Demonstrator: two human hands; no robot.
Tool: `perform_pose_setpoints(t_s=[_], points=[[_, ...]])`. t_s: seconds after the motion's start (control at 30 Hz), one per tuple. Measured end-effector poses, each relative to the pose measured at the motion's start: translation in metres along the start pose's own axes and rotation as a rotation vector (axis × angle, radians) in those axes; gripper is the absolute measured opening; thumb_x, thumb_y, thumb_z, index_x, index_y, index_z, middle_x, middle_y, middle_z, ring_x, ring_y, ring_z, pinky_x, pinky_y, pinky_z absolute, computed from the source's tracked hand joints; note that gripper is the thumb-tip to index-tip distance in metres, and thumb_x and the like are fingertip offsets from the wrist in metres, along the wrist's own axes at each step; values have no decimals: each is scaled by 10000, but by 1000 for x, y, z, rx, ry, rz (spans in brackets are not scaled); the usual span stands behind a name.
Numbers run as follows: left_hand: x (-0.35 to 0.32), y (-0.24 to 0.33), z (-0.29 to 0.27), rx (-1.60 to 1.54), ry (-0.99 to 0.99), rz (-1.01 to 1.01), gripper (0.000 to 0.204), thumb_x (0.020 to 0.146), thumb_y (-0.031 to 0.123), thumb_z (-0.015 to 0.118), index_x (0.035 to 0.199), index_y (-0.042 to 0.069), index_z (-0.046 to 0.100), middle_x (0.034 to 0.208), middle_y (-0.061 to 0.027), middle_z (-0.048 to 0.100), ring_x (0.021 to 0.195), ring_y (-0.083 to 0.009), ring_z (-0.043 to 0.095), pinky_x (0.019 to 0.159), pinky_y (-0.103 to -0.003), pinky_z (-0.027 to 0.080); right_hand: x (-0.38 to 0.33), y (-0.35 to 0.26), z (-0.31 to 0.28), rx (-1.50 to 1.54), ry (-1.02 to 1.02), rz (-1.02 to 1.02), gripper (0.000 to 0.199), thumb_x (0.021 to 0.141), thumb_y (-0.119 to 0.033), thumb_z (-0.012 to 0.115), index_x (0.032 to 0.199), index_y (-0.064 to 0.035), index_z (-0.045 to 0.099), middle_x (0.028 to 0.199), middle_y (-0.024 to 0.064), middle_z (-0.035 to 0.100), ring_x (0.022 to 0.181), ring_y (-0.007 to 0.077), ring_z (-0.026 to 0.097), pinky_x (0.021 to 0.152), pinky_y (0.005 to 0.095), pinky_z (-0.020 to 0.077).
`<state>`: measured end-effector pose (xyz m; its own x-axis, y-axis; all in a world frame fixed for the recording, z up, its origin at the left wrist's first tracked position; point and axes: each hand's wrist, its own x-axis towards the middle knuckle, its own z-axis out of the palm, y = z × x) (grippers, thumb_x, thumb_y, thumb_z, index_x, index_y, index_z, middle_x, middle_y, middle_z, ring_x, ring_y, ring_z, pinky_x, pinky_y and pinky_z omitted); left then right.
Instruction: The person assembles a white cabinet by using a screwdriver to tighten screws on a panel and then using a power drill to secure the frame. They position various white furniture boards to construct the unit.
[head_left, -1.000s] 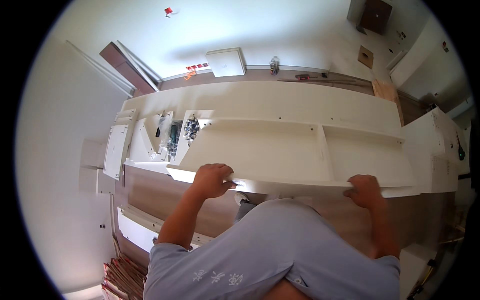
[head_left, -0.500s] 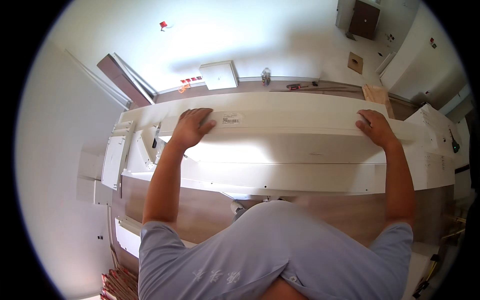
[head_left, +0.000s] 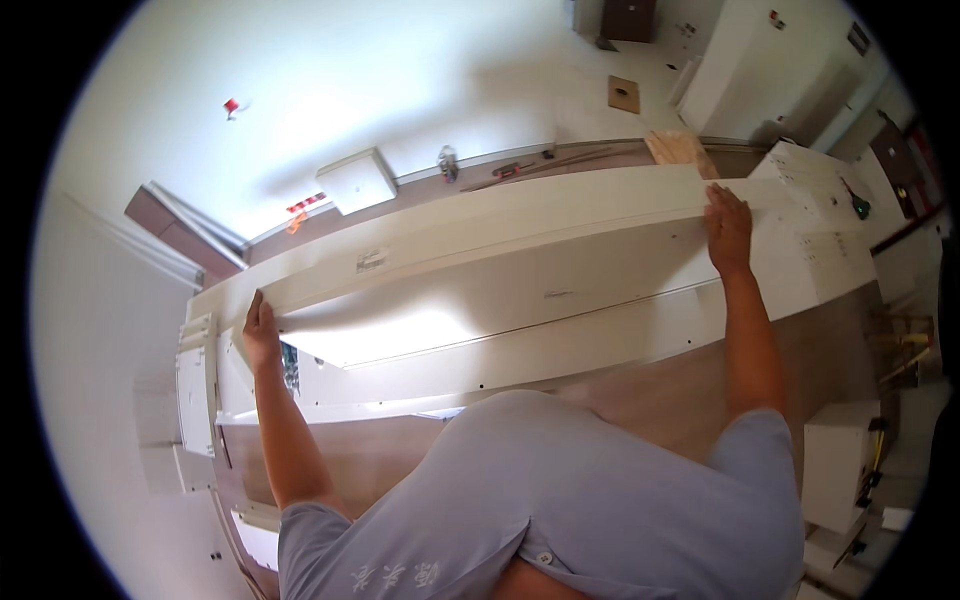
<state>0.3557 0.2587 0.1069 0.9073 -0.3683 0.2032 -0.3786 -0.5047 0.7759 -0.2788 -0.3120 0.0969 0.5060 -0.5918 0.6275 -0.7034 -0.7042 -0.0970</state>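
Observation:
A long white cabinet panel (head_left: 520,225) with a paper label (head_left: 371,261) stretches across in front of me, lying slightly slanted. Its shaded side faces me, and a white board with small dark holes (head_left: 430,393) runs along below it. My left hand (head_left: 262,332) is closed on the panel's left end, fingers pointing up and the grip partly hidden. At the right end my right hand (head_left: 729,230) clasps the panel, with its fingers over the top edge.
White panel pieces (head_left: 197,385) stand at the left. On the right is a white drilled box (head_left: 805,185) bearing a dark, green-tipped tool (head_left: 857,203). A square white panel (head_left: 356,182) leans on the far wall, near a red-and-black tool (head_left: 510,170). Wooden flooring (head_left: 640,385) shows nearer me.
My left hand has moved outward from beside the label to the panel's left end. The right hand has closed on the right end. The view has shifted right and tilted.

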Motion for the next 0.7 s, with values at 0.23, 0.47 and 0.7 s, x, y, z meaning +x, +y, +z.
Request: perform_pose_setpoints(t_s=[0.23, 0.47, 0.7], points=[[13, -17, -2, -227, 109, -100, 500, 1032, 239, 555, 1455, -25, 586, 1402, -171, 650, 1244, -257, 622, 1091, -346, 458, -8, -15, -2, 20, 61, 75, 390, 1081, -305, 526, 1362, -65, 651, 1449, 144, 621, 1411, 380, 489, 1200, 518, 340], [6, -81, 0, -576, 145, -328, 530, 1003, 299, 566, 1417, -32, 584, 1269, -126, 660, 1102, -234, 622, 927, -341, 485, -38, -32, -3, 84, 113, 211, 439, 1086, -306, 539, 1447, -59, 568, 1541, 168, 526, 1493, 430, 365, 1238, 497, 308], [-20, -75, 6, -618, 291, -255, 516, 1041, 329, 494, 1375, -47, 609, 1316, -157, 647, 1169, -271, 601, 994, -379, 474, -53, -43, -17, 157, 128, 297, 450, 1076, -306, 548, 1460, -72, 559, 1550, 175, 512, 1509, 416, 348, 1246, 493, 286]])
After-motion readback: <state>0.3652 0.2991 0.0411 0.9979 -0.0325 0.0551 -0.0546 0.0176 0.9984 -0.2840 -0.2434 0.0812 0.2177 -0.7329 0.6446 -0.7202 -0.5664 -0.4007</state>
